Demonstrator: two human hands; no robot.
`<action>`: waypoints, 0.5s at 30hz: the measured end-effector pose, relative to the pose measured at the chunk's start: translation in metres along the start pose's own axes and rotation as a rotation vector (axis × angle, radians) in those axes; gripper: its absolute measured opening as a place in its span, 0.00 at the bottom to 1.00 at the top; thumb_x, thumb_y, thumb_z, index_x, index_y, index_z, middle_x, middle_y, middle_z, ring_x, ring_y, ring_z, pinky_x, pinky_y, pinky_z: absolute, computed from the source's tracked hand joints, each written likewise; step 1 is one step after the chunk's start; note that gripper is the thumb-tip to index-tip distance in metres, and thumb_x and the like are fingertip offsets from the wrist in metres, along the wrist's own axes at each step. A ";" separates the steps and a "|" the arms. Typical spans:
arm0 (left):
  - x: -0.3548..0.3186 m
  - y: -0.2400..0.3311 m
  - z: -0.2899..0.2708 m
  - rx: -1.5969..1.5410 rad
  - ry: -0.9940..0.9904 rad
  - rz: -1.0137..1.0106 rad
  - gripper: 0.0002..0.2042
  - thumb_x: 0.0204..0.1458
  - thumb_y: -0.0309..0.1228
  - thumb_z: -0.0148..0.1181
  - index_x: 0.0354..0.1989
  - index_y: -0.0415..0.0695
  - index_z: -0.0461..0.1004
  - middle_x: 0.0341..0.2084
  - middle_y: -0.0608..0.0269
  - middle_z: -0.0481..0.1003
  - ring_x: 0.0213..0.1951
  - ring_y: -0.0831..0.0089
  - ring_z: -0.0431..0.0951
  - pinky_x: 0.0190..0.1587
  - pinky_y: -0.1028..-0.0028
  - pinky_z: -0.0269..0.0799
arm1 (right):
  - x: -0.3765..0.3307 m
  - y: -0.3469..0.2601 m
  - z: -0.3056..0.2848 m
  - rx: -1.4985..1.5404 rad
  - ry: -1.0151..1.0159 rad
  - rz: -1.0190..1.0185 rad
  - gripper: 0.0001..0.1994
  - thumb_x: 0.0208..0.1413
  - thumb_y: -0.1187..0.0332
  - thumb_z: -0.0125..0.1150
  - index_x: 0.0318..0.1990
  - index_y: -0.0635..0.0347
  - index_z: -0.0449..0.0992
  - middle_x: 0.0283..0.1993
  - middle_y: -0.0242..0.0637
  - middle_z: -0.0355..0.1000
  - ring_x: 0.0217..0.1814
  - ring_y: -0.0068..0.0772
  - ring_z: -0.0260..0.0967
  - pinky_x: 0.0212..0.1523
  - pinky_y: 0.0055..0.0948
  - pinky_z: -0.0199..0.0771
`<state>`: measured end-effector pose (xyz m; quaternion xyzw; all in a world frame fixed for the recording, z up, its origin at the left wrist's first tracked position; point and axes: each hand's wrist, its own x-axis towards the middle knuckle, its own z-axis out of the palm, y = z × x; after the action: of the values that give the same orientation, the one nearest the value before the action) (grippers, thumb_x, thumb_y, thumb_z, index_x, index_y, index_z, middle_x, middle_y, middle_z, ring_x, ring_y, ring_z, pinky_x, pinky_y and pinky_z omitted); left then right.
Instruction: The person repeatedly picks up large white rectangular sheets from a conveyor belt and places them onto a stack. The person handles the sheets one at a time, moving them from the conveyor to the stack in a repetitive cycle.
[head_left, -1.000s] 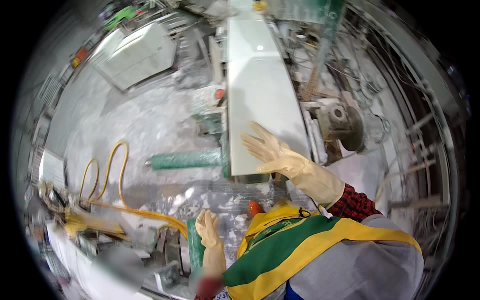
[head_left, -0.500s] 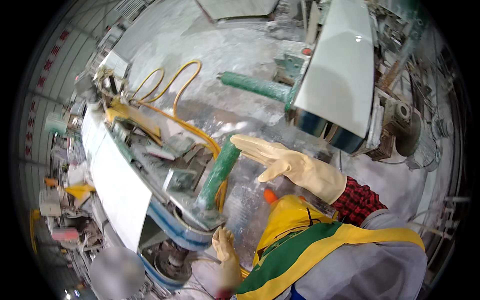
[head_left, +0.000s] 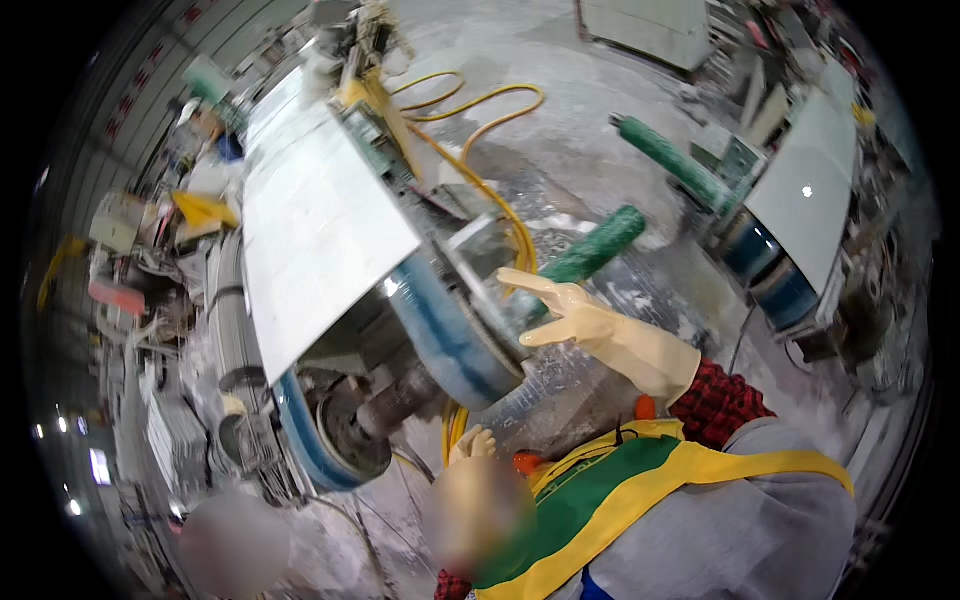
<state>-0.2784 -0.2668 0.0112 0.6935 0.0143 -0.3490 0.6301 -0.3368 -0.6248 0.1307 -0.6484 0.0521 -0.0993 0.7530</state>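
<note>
My right hand (head_left: 610, 335), in a cream rubber glove, reaches leftward with its fingers apart and nothing in them. Its fingertips are near a green roller (head_left: 597, 246) that juts from the conveyor; I cannot tell whether they touch it. Low in the view, my left hand (head_left: 474, 444) wears a matching glove. A blurred patch covers most of it, but the visible fingers look loosely apart with nothing between them. To the left, a white slab (head_left: 325, 220) lies along the conveyor. Its blue belts (head_left: 440, 330) curve round the end, nearest my hands.
Another conveyor with a white slab (head_left: 808, 185) stands at the right, with a second green roller (head_left: 675, 160) beside it. A yellow hose (head_left: 500, 205) loops across the wet grey floor. Machinery and stacked material (head_left: 180, 440) line the left side.
My view has swung leftward, so the conveyors appear shifted right. The right hand's fingers have spread further and it now appears beside the green roller's base. More of the left hand is covered by blur.
</note>
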 end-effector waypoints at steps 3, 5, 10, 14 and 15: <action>-0.001 0.003 -0.082 -0.034 0.127 0.075 0.25 0.75 0.38 0.60 0.69 0.30 0.70 0.54 0.51 0.82 0.50 0.71 0.83 0.56 0.71 0.80 | 0.045 0.058 0.059 -0.537 0.106 -0.145 0.32 0.65 0.56 0.73 0.73 0.58 0.75 0.81 0.51 0.66 0.84 0.50 0.62 0.83 0.45 0.59; -0.006 0.010 -0.131 -0.035 0.222 0.092 0.24 0.75 0.38 0.59 0.69 0.30 0.71 0.53 0.52 0.82 0.50 0.71 0.83 0.57 0.71 0.79 | 0.072 0.096 0.093 -0.768 0.127 -0.197 0.26 0.68 0.60 0.70 0.71 0.56 0.78 0.80 0.49 0.68 0.84 0.50 0.63 0.83 0.46 0.59; -0.010 0.022 -0.204 -0.076 0.390 0.082 0.23 0.75 0.37 0.60 0.68 0.31 0.72 0.53 0.55 0.82 0.49 0.75 0.81 0.56 0.74 0.77 | 0.117 0.130 0.141 -1.122 0.131 -0.396 0.18 0.75 0.61 0.59 0.63 0.61 0.81 0.72 0.49 0.76 0.77 0.54 0.70 0.81 0.49 0.63; 0.006 -0.005 -0.236 -0.099 0.423 0.100 0.23 0.76 0.37 0.58 0.69 0.31 0.72 0.51 0.57 0.82 0.48 0.77 0.81 0.54 0.76 0.76 | 0.155 0.138 0.135 -1.165 0.133 -0.471 0.16 0.77 0.63 0.53 0.60 0.60 0.84 0.67 0.49 0.80 0.74 0.54 0.73 0.79 0.50 0.66; 0.011 -0.009 -0.242 -0.101 0.413 0.073 0.21 0.75 0.36 0.59 0.68 0.32 0.74 0.52 0.57 0.83 0.49 0.75 0.81 0.55 0.74 0.77 | 0.168 0.136 0.134 -1.145 0.144 -0.525 0.17 0.77 0.63 0.51 0.58 0.60 0.84 0.66 0.49 0.81 0.73 0.55 0.74 0.78 0.51 0.67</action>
<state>-0.1613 -0.0554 -0.0109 0.7180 0.1353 -0.1752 0.6599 -0.1345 -0.5127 0.0258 -0.9313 -0.0136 -0.2805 0.2322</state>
